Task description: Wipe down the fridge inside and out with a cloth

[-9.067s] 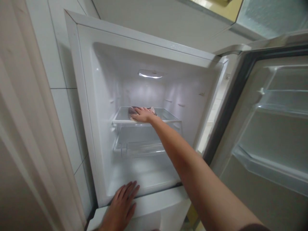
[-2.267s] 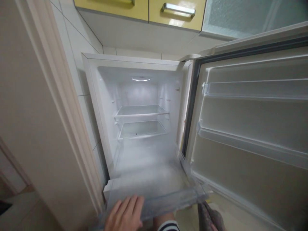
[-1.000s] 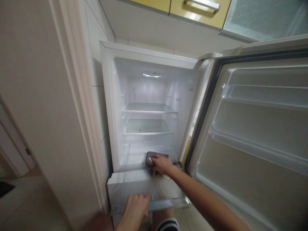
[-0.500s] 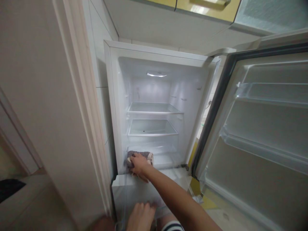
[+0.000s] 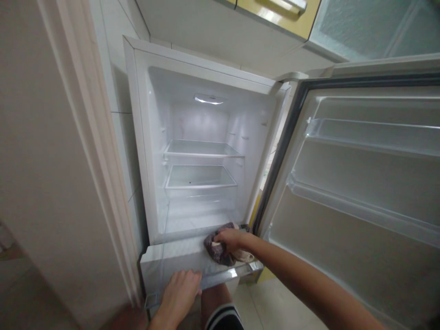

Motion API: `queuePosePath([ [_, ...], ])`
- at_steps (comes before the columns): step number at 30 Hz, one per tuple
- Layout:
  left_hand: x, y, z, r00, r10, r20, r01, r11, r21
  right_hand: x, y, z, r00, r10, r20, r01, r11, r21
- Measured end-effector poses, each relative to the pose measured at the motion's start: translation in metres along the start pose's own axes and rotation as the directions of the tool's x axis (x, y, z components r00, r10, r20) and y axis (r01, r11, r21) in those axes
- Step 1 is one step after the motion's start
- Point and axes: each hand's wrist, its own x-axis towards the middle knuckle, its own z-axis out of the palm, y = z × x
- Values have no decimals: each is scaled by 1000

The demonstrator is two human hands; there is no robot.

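My right hand is closed on a grey-brown cloth with a paler side, bunched over the right part of a clear shelf. This shelf juts out of the fridge toward me at the bottom of the opening. My left hand has its fingers curled over the shelf's front edge, left of the cloth. Its thumb and the underside of the grip are hidden.
The white fridge stands open, with two glass shelves inside. Its door, carrying clear racks, swings out to the right. A door frame is close on the left. Yellow cabinets hang above.
My right hand has moved the cloth from the left side of the clear shelf toward the right and nearer to me. My left hand stays at the front edge. The view has shifted slightly.
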Motion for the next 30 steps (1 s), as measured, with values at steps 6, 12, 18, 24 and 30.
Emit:
queuePosePath([
  [6, -1, 4, 4, 997, 7, 71, -7, 1000, -2, 29, 4, -12, 954, 218, -204, -219, 976, 16],
  [12, 4, 1, 5, 985, -7, 174, 8, 1000, -6, 115, -40, -20, 921, 197, -337, -172, 980, 104],
  [18, 9, -1, 12, 970, -28, 241, 29, 1000, -2, 159, -93, -15, 955, -45, -293, 81, 991, 109],
  [24, 0, 1, 13, 988, -43, 146, 41, 999, 18, 125, -93, 11, 957, -253, -143, 274, 950, 151],
  [30, -7, -7, 2, 996, -46, 74, 44, 998, 36, 66, -57, 32, 917, -382, 118, 357, 915, 188],
])
